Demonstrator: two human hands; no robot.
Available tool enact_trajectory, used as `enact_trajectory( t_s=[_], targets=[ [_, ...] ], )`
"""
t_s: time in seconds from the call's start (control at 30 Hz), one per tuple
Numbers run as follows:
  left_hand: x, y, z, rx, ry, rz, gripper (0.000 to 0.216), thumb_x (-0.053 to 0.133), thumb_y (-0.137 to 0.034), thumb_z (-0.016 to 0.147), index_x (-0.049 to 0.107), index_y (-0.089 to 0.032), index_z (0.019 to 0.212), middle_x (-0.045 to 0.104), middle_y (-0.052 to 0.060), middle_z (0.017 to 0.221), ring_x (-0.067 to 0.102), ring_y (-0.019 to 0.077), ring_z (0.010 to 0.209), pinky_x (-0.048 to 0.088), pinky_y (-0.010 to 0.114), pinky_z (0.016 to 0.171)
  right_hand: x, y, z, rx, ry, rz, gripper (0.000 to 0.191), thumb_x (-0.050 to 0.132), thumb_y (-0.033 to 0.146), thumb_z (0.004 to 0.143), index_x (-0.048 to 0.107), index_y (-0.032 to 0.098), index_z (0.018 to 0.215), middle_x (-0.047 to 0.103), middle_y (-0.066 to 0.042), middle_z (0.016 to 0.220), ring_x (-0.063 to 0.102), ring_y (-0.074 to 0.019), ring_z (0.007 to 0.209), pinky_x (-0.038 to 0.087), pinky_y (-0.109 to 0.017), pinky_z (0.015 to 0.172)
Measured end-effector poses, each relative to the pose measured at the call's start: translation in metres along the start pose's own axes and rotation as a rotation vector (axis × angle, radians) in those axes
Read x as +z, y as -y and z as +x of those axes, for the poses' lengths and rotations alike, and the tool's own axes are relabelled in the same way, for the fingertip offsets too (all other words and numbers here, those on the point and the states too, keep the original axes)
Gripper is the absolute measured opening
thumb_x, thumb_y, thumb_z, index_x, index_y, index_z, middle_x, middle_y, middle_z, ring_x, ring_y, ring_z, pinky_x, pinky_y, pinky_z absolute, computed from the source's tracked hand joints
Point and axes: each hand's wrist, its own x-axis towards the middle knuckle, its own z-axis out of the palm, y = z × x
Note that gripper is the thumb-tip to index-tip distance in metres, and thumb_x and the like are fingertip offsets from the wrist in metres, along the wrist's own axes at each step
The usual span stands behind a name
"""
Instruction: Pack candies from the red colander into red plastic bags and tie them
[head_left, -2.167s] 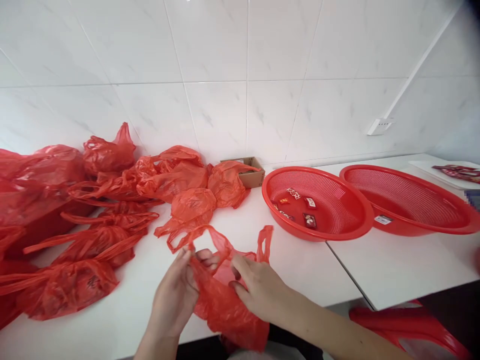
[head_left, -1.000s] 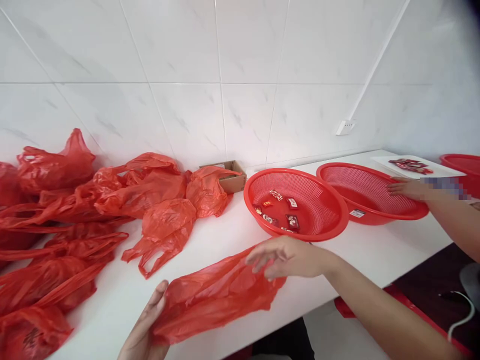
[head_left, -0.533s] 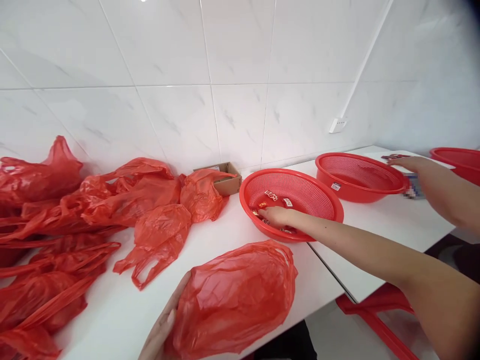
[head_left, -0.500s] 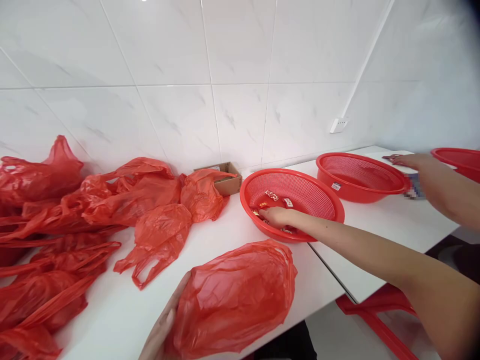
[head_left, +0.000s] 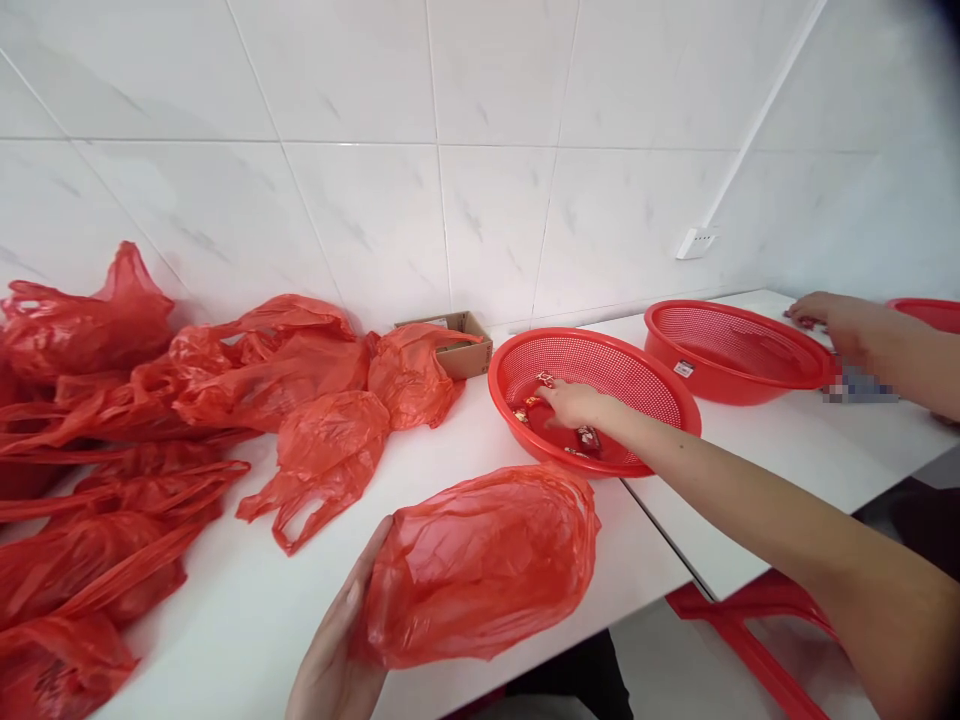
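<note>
My left hand (head_left: 345, 630) grips the near left edge of a red plastic bag (head_left: 480, 575), thumb outside and the other fingers hidden behind it. The bag's mouth gapes toward me over the table's front edge. Inside a red perforated basket (head_left: 630, 378), my right hand (head_left: 574, 405) reaches down with fingers apart, close to small wrapped packets. One dark red packet (head_left: 589, 439) lies beneath the palm, and a red-and-white one (head_left: 545, 380) is beyond the fingertips. Nothing clearly shows in the right fingers.
Several red plastic bags (head_left: 300, 365) are heaped along the left. Behind them stands a small cardboard box (head_left: 472, 358) against the tiled wall. A second red basket (head_left: 705, 385) is to the right, near another person's hand (head_left: 825, 310). A red stool (head_left: 757, 610) is below the table.
My right hand has lifted and opened slightly within the basket, uncovering packets. My left hand still holds the bag. The other person's hand has shifted, and the camera view has moved slightly.
</note>
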Motion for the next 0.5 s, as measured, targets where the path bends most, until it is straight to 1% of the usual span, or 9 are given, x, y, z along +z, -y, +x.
enact_trajectory(
  t_s=[0.07,0.13,0.23,0.33,0.4,0.5],
  targets=[
    [-0.002,0.0,-0.003,0.005,-0.003,-0.016,0.039,0.053,-0.039,0.089,0.062,-0.036,0.127,0.049,-0.003,0.147,0.036,0.0261,0.139,0.044,0.036,0.106,0.006,-0.008,0.009,0.024,0.062,-0.036,0.071,0.073,0.032,0.072,0.047,0.022,0.137,0.045,-0.02,0.14,0.056,-0.0375,0.112,0.045,-0.044,0.084],
    [-0.005,0.0,-0.005,0.012,-0.017,-0.032,0.039,0.052,-0.039,0.09,0.061,-0.036,0.128,0.048,-0.003,0.147,0.036,0.0264,0.139,0.044,0.036,0.105,0.01,-0.016,0.017,0.019,0.108,-0.053,0.073,0.074,0.033,0.071,0.047,0.021,0.138,0.052,-0.018,0.132,0.058,-0.0342,0.109,0.046,-0.04,0.082],
    [-0.01,0.001,-0.006,0.029,-0.027,-0.031,0.042,0.053,-0.04,0.089,0.058,-0.038,0.131,0.048,-0.003,0.147,0.038,0.0259,0.138,0.044,0.036,0.105,0.014,-0.022,0.022,-0.003,0.143,-0.065,0.067,0.071,0.031,0.072,0.048,0.019,0.134,0.06,-0.016,0.12,0.061,-0.0304,0.101,0.047,-0.036,0.078],
    [-0.013,0.001,-0.006,0.028,-0.025,-0.033,0.043,0.055,-0.039,0.089,0.056,-0.04,0.132,0.048,-0.004,0.147,0.038,0.0247,0.139,0.043,0.034,0.106,0.015,-0.019,0.022,0.006,0.173,-0.065,0.064,0.067,0.029,0.074,0.048,0.016,0.133,0.067,-0.015,0.102,0.065,-0.0291,0.087,0.047,-0.036,0.071],
    [-0.013,0.0,-0.006,0.029,-0.022,-0.034,0.044,0.055,-0.038,0.089,0.056,-0.041,0.132,0.049,-0.005,0.147,0.038,0.024,0.139,0.043,0.033,0.106,0.013,-0.014,0.021,0.012,0.157,-0.054,0.063,0.064,0.03,0.077,0.045,0.014,0.135,0.068,-0.015,0.097,0.065,-0.0285,0.082,0.046,-0.036,0.069],
    [-0.012,0.0,-0.005,0.03,-0.012,-0.029,0.045,0.054,-0.039,0.089,0.054,-0.04,0.134,0.05,-0.003,0.146,0.039,0.0248,0.138,0.044,0.034,0.105,0.008,-0.003,0.017,-0.028,0.06,-0.02,0.055,0.057,0.029,0.083,0.043,0.018,0.135,0.066,-0.015,0.106,0.065,-0.0258,0.089,0.046,-0.033,0.072]
  ],
)
